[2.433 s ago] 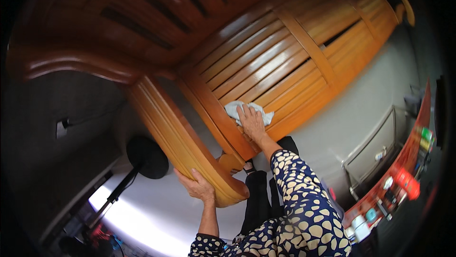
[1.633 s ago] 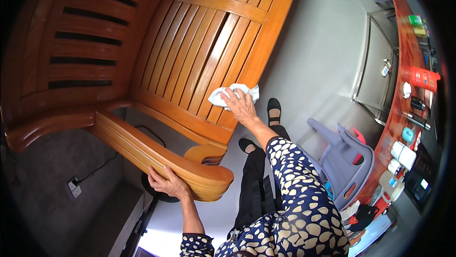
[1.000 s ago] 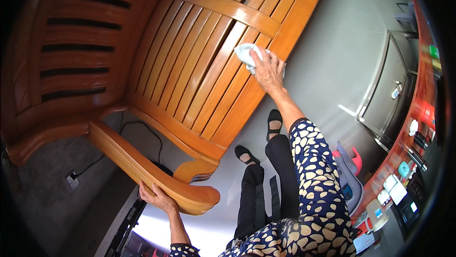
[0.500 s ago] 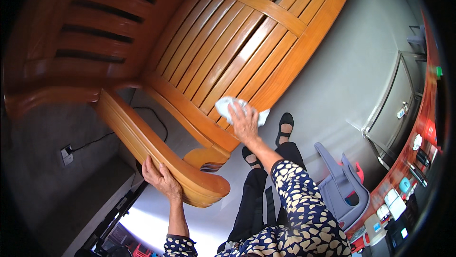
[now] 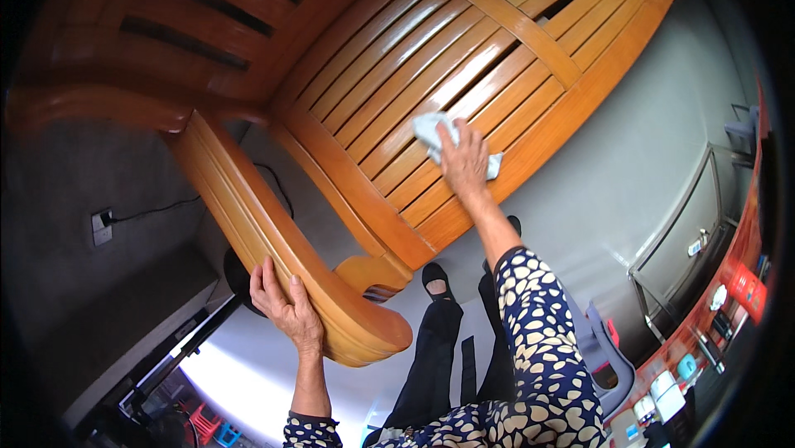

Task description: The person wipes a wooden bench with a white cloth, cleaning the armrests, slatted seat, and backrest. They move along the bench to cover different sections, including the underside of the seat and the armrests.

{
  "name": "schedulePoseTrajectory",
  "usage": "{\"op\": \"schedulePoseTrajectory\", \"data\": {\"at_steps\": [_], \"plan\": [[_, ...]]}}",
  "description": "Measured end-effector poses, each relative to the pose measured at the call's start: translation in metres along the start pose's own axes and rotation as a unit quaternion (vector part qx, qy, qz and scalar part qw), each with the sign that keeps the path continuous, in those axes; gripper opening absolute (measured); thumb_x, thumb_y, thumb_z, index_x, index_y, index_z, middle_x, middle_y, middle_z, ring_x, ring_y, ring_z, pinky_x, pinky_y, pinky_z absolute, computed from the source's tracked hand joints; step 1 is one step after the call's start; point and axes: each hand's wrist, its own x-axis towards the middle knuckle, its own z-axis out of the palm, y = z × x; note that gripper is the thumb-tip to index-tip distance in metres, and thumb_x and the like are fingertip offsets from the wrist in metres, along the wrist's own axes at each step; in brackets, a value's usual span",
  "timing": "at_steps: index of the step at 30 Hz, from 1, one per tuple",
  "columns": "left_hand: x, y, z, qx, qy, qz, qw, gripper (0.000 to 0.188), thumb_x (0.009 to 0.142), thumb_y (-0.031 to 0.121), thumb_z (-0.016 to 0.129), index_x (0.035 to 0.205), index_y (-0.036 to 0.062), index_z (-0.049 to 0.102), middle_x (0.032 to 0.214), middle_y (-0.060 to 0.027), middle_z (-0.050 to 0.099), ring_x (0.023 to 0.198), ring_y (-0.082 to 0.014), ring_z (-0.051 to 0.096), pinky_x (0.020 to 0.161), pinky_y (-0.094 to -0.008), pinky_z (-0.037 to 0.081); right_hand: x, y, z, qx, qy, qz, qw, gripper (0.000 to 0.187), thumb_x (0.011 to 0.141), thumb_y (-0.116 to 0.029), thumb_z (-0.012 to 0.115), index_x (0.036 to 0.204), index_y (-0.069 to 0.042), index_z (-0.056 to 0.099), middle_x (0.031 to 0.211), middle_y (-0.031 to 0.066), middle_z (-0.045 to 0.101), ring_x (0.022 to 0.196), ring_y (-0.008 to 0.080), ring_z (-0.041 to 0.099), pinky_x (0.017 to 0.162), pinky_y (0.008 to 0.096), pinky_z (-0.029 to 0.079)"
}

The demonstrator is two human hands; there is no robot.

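Observation:
A pale cloth (image 5: 432, 129) lies bunched under my right hand (image 5: 465, 160), pressed against the slatted seat (image 5: 513, 17) of a varnished wooden bench. Its edges stick out on both sides of the fingers. My left hand (image 5: 286, 307) rests on the outer side of the bench's curved armrest (image 5: 248, 208), with the fingers stretched along the wood and the thumb apart. The slatted backrest (image 5: 207, 9) rises at the upper left.
A wall socket (image 5: 101, 227) with a black cable is at the left. To the right stand a grey plastic chair (image 5: 609, 357), a metal-framed item (image 5: 675, 241) and a red table edge (image 5: 662, 357) bearing small objects. My feet are on the floor beside the bench.
My right hand has moved the cloth farther up the seat, away from its front corner. My left hand stays on the armrest. The whole view has shifted slightly.

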Motion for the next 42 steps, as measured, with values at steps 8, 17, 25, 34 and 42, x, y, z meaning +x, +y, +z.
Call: {"op": "schedulePoseTrajectory", "data": {"at_steps": [8, 17, 25, 34, 42], "plan": [[0.001, -0.002, -0.001, 0.0, -0.001, 0.014, 1.0, 0.057, 0.083, 0.025, 0.065, 0.136, 0.0089, 0.05, 0.138, -0.0149, 0.039, 0.129, -0.033, 0.034, 0.109, -0.0458, 0.026, -0.023, -0.023, -0.007, 0.045, -0.018, -0.032, 0.998, 0.048, 0.076, -0.009, 0.068, 0.123, -0.014, 0.06, 0.128, 0.0092, 0.052, 0.11, 0.0327, 0.046, 0.087, 0.0429, 0.038], [-0.002, -0.005, -0.001, 0.003, 0.004, 0.008, 1.0, 0.058, 0.082, 0.023, 0.066, 0.136, 0.0091, 0.05, 0.138, -0.016, 0.039, 0.128, -0.0341, 0.035, 0.108, -0.0462, 0.028, -0.13, -0.061, -0.017, 0.117, -0.078, -0.138, 0.98, 0.046, 0.074, -0.015, 0.07, 0.12, -0.011, 0.063, 0.125, 0.0038, 0.054, 0.104, 0.0283, 0.048, 0.079, 0.0399, 0.039], [0.001, -0.001, -0.001, 0.007, 0.0, 0.018, 1.0, 0.059, 0.081, 0.024, 0.066, 0.136, 0.0099, 0.051, 0.138, -0.0156, 0.039, 0.128, -0.0332, 0.035, 0.108, -0.0458, 0.029, -0.026, -0.127, 0.048, 0.105, -0.024, -0.14, 0.984, 0.035, 0.079, -0.016, 0.061, 0.113, -0.009, 0.063, 0.119, 0.0056, 0.056, 0.099, 0.0275, 0.05, 0.072, 0.0402, 0.038], [0.0, 0.001, 0.0, -0.001, -0.003, 0.011, 1.0, 0.053, 0.087, 0.023, 0.062, 0.136, 0.007, 0.05, 0.137, -0.0146, 0.04, 0.129, -0.0303, 0.035, 0.11, -0.0416, 0.026, -0.04, -0.119, 0.037, 0.158, -0.065, -0.227, 0.959, 0.036, 0.077, -0.013, 0.063, 0.112, -0.011, 0.063, 0.123, 0.0034, 0.056, 0.101, 0.0266, 0.05, 0.074, 0.0378, 0.038], [0.001, 0.001, -0.001, 0.005, 0.001, 0.015, 1.0, 0.053, 0.088, 0.024, 0.062, 0.137, 0.0078, 0.049, 0.137, -0.0161, 0.039, 0.129, -0.0316, 0.034, 0.11, -0.0428, 0.026, -0.145, -0.077, -0.026, 0.165, -0.13, -0.263, 0.942, 0.035, 0.078, -0.017, 0.062, 0.113, -0.013, 0.065, 0.124, 0.0011, 0.056, 0.104, 0.0246, 0.049, 0.075, 0.0354, 0.037]]}}
